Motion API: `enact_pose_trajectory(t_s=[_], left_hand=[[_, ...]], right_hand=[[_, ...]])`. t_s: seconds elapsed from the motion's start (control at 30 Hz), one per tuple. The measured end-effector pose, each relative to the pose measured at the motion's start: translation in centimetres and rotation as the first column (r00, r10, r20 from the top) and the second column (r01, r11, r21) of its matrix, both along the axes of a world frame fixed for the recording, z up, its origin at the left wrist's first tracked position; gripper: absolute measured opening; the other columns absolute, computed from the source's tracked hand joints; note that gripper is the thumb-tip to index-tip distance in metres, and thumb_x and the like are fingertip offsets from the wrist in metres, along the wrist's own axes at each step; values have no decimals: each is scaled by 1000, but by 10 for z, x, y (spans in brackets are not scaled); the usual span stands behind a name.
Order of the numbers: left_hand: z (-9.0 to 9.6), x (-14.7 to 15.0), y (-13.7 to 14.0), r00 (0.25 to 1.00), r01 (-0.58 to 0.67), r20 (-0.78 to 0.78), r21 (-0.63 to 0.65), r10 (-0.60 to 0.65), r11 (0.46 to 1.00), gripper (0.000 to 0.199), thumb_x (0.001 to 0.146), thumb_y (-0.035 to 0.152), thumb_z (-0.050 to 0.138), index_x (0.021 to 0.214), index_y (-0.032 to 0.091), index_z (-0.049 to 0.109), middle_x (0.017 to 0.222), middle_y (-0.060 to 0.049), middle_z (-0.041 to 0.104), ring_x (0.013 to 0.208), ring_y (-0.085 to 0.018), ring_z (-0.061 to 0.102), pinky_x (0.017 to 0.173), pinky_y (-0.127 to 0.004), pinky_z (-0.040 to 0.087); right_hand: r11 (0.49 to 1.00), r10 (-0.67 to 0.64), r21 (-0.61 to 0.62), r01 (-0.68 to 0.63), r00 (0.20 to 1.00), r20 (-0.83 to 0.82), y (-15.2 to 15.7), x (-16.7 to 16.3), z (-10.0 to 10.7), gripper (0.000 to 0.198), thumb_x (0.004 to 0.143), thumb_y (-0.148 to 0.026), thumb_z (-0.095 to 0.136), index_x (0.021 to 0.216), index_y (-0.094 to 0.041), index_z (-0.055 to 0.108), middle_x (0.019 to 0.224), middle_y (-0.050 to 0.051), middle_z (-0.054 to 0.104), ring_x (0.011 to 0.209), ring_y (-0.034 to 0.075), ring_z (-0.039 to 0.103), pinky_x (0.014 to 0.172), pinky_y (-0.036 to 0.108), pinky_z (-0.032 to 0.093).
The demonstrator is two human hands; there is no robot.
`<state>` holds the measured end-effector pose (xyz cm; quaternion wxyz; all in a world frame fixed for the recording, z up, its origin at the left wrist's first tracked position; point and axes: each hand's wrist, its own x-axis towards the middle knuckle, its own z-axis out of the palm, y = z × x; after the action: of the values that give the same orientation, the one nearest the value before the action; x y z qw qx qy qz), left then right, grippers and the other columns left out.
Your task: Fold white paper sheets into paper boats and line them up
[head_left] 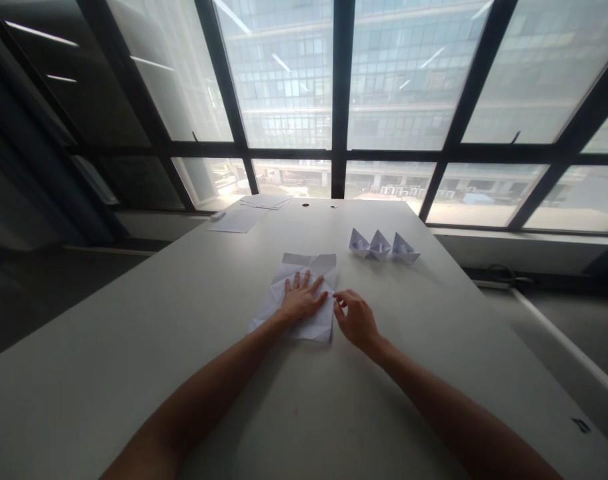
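A creased sheet of white paper (314,327) lies on the white table, with fold lines across it and a greyer strip along its far edge. My left hand (301,300) rests flat on the sheet, palm down and fingers spread. At the sheet's right edge is my right hand (357,319), its fingers bent and the fingertips by the paper's rim. A small gap shows between its thumb and forefinger, and I see nothing held there. Beyond it to the right stand three folded paper boats (379,247), two of them close together.
Flat white sheets (239,219) lie at the table's far left, with a small pale object (217,216) beside them. A dark round hole (305,205) sits near the far edge of the table (184,300). Large framed windows (339,100) rise behind it.
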<state>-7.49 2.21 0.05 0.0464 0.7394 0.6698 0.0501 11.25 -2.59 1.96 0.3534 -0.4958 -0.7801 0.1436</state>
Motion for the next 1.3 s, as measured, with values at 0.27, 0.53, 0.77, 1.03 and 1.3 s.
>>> enact_pose_trajectory(t_s=[0.27, 0.53, 0.77, 1.03, 1.3], left_hand=[[3, -18, 11, 999, -40, 13, -42, 40, 998, 69, 92, 70, 29, 153, 38, 27, 163, -8, 13, 149, -41, 6, 112, -68, 8], [3, -4, 3, 1000, -17, -15, 180, 20, 983, 59, 96, 51, 35, 149, 27, 37, 161, -8, 25, 149, -32, 14, 118, -59, 9], [-9, 0, 3, 977, 203, 50, 87, -207, 975, 53, 100, 41, 29, 150, 23, 37, 160, -6, 26, 149, -26, 17, 121, -47, 15], [3, 1, 7, 964, 1, 265, 146, -40, 989, 40, 97, 34, 40, 131, 23, 57, 146, -8, 49, 138, -26, 41, 117, -46, 27], [10, 14, 13, 443, -116, 887, 200, -129, 973, 57, 89, 46, 56, 135, 14, 54, 126, -15, 63, 99, -24, 66, 84, -33, 53]], right_hand=[[920, -374, -60, 387, 914, 154, 110, 45, 24, 40, 93, -21, 49, 132, -16, 55, 109, 14, 71, 100, 27, 67, 84, 33, 45], [906, -361, -116, 407, 886, 290, 156, 44, 25, 40, 98, -19, 46, 136, -7, 50, 116, 24, 66, 112, 28, 62, 91, 36, 40], [910, -361, -91, 404, 882, 304, 158, 39, 21, 31, 96, -15, 44, 121, -10, 62, 109, 23, 69, 104, 31, 66, 86, 39, 44], [968, -248, 1, 253, 950, 188, 92, 35, 16, 28, 93, -19, 48, 116, -17, 64, 97, 11, 74, 93, 24, 69, 82, 30, 45], [989, 41, 139, -47, 998, 44, -8, 28, 2, 18, 92, -23, 51, 97, -21, 69, 74, 4, 73, 62, 16, 65, 64, 24, 42]])
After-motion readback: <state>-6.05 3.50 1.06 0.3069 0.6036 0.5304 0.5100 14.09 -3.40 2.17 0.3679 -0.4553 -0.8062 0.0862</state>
